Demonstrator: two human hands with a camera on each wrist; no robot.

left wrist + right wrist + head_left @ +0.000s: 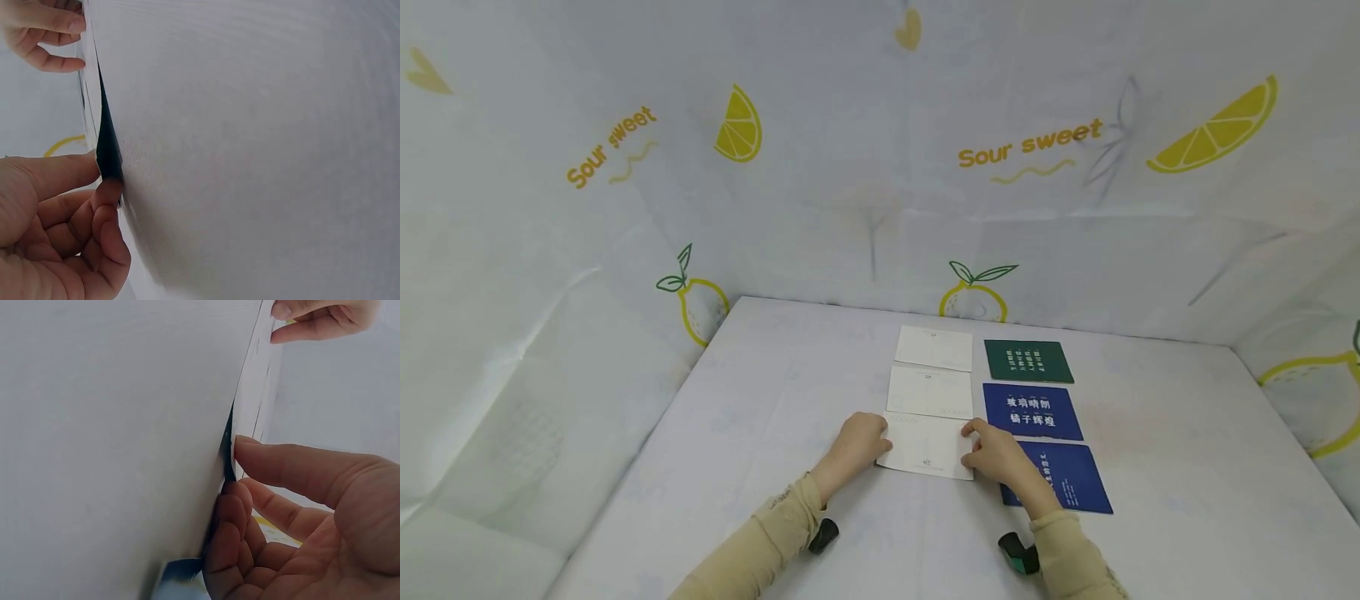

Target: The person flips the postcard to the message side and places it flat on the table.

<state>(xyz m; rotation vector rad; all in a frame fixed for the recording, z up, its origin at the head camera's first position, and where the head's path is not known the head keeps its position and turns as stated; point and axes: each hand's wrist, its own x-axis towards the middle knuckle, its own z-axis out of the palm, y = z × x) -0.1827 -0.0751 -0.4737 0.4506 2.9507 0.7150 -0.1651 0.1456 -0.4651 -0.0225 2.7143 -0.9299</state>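
The nearest of three white-backed postcards (927, 442) lies in a column on the table, with its faint print facing up. My left hand (854, 443) pinches its left edge, and my right hand (1000, 457) pinches the right edge. In the left wrist view, the thumb of the left hand (59, 228) is above the card and a finger is under it; the raised corner bares a dark underside (108, 147). The right wrist view shows the right hand (294, 515) gripping the other corner likewise, with the dark underside (227, 447) just visible.
Beyond lie two more white-backed postcards, a middle one (930, 392) and a far one (934, 347). To their right are a green card (1028, 362) and two blue cards, one farther (1033, 411) and one nearer (1078, 479), partly behind my right hand. Printed cloth (850, 167) stands behind the table.
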